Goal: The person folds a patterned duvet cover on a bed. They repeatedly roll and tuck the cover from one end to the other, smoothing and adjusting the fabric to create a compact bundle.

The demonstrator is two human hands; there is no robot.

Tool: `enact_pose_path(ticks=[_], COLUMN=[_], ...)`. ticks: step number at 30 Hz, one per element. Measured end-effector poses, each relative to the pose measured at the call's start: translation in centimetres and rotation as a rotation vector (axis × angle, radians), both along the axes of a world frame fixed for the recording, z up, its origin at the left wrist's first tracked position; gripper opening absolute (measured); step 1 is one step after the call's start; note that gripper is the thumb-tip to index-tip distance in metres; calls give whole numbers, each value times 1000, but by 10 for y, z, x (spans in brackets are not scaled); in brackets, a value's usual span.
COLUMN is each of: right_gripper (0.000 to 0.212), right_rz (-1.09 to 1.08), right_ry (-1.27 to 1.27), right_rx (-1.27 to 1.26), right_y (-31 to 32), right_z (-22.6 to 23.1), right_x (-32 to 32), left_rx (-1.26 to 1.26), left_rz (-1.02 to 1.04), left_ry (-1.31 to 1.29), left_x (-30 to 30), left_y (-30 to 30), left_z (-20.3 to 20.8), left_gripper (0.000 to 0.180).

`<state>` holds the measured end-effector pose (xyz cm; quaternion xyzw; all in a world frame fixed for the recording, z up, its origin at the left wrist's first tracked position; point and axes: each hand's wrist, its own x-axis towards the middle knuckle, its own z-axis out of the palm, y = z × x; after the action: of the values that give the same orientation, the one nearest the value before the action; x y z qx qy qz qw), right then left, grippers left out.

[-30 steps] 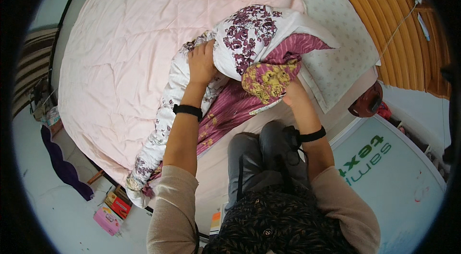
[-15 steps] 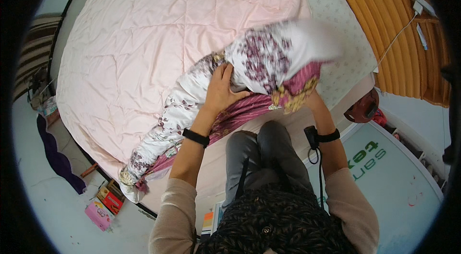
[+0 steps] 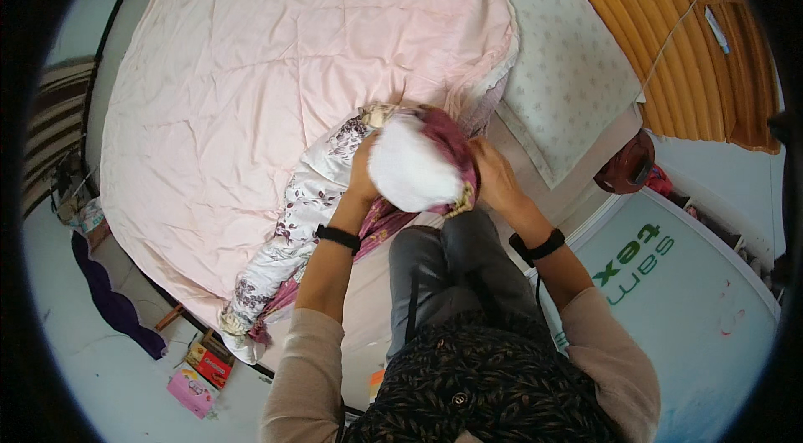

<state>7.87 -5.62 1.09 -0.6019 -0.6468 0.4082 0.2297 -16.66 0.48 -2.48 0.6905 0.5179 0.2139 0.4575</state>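
A floral quilt [image 3: 314,184], white with purple flowers and a maroon underside, lies bunched in a long strip along the bed's near edge. Its right end is folded up into a blurred white and maroon bundle [image 3: 416,163] between my hands. My left hand [image 3: 363,175] holds the bundle's left side, most of its fingers hidden behind the cloth. On the maroon right side, my right hand [image 3: 495,175] is closed, fingertips tucked out of sight. Under the quilt spreads a pale pink comforter [image 3: 226,92].
A pale patterned sheet [image 3: 556,66] covers the bed's right part, beside a wooden headboard [image 3: 636,16] with a white cable. To the right stand a dark red rounded object [image 3: 626,165] and a glass-topped table [image 3: 669,301]. Boxes [image 3: 201,372] sit on the floor at left.
The quilt's right end has come leftward and folded over into a bundle. My right hand moved left with it, and my left hand, spread on the cloth before, now grips the bundle's side.
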Motion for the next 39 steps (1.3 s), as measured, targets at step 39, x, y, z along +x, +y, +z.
enact_pose_path(ticks=[39], right_gripper=[19], right_rz=[-846], right_ry=[1225], right_rx=[-827], right_y=[78], right_z=[-19], right_x=[27], left_rx=[398], left_rz=[-171], left_ry=[195], left_x=[-38], left_y=[-91], left_z=[7], left_gripper=[21])
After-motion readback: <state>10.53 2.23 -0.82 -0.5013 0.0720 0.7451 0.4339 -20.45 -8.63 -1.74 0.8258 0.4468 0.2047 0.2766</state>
